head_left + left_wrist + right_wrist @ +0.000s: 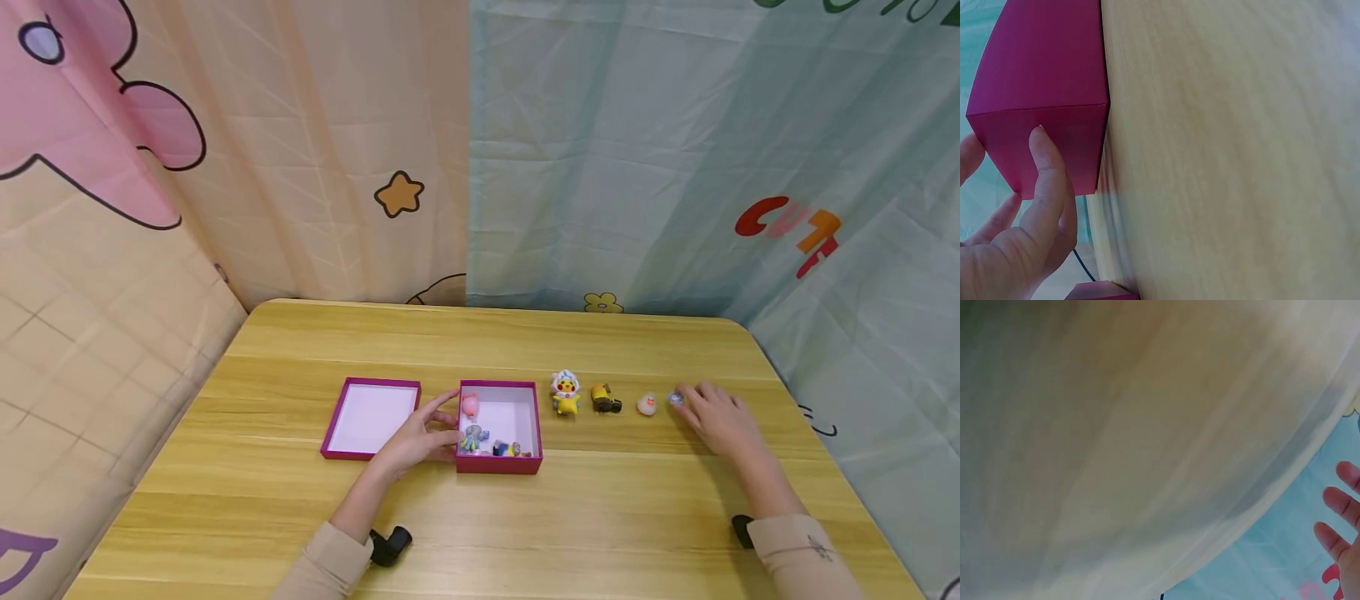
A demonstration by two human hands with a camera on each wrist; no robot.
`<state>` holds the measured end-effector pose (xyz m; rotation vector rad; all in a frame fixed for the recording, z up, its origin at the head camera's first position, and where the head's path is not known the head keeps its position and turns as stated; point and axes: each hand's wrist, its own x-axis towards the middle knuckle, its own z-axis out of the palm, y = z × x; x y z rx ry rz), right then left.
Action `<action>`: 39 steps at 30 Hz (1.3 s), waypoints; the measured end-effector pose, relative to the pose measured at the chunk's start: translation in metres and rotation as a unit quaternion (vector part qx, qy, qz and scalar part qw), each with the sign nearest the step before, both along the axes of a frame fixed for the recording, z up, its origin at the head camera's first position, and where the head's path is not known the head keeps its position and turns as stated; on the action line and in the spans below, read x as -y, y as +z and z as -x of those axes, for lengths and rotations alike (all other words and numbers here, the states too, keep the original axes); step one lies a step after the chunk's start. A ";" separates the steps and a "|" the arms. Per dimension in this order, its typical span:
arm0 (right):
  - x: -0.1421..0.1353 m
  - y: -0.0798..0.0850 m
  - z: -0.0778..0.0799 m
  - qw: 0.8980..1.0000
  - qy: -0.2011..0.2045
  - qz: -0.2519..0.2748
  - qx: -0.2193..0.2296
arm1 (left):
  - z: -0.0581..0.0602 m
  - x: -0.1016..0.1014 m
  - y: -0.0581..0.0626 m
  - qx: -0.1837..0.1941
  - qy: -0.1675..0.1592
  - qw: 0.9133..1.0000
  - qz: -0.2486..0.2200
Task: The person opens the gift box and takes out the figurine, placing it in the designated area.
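Nearest, at lower centre of the bench [600, 517], an open box [498, 467] holds small figures [474, 437]; the left hand [412, 437] rests loosely spread fingers against its left side, presumably steadying it. Farther back, towards the right, the right hand [716, 419] narrows at a tiny bluish toy [676, 398], pinched or merely touched I can't tell, ending a row of toys [606, 399] probably spaced for reaching singly.

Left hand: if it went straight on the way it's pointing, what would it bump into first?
The side wall of the open purple box: the left hand points at it and appears to touch it. Beyond that wall sits a pink toy, though its exact line is hard to judge.
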<state>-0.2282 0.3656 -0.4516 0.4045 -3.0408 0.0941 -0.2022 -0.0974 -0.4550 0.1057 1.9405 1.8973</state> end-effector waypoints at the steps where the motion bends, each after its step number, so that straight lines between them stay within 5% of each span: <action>1: 0.000 0.000 0.000 1.000 0.001 -0.002 0.004 | 0.000 0.000 0.000 0.002 0.001 1.000 -0.001; 39: -0.002 -0.014 0.003 1.000 0.010 -0.020 -0.004 | -0.001 0.000 -0.001 0.004 0.001 1.000 -0.001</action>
